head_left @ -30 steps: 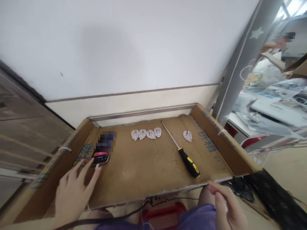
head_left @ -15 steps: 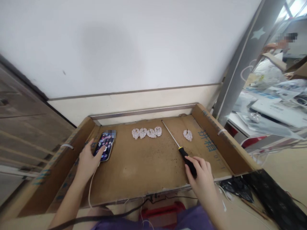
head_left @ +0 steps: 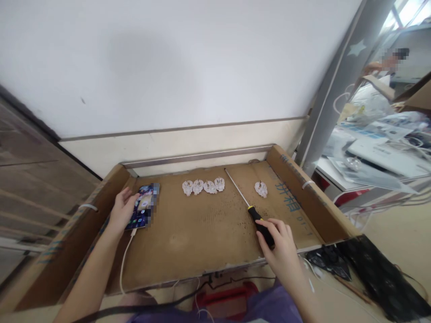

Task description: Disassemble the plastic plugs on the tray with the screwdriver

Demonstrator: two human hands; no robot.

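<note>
My left hand (head_left: 120, 210) grips the left edge of a smartphone (head_left: 143, 211) with a lit screen, the thumb lying over the glass. A white charging cable (head_left: 125, 256) runs from the phone's lower end toward me. My right hand (head_left: 280, 237) has its fingers around the black handle of a screwdriver (head_left: 255, 216), whose long shaft points away and to the left on the cardboard. Beyond the shaft's left side, several clear plug pieces (head_left: 209, 187) with metal pins sit in a row. One more plug piece (head_left: 261, 189) lies apart, to the right of the shaft.
Raised cardboard sides (head_left: 305, 197) bound the cardboard-lined work surface (head_left: 188, 242), and a metal rail (head_left: 198, 155) runs along its back. A grey post (head_left: 332, 85) stands at right, before a cluttered table (head_left: 377, 152) and a person. Below are a red stool (head_left: 225, 299) and black cable.
The phone has tilted under my left hand, and that hand has moved slightly up and left along its edge. My right hand stays on the screwdriver. The whole view has shifted slightly.
</note>
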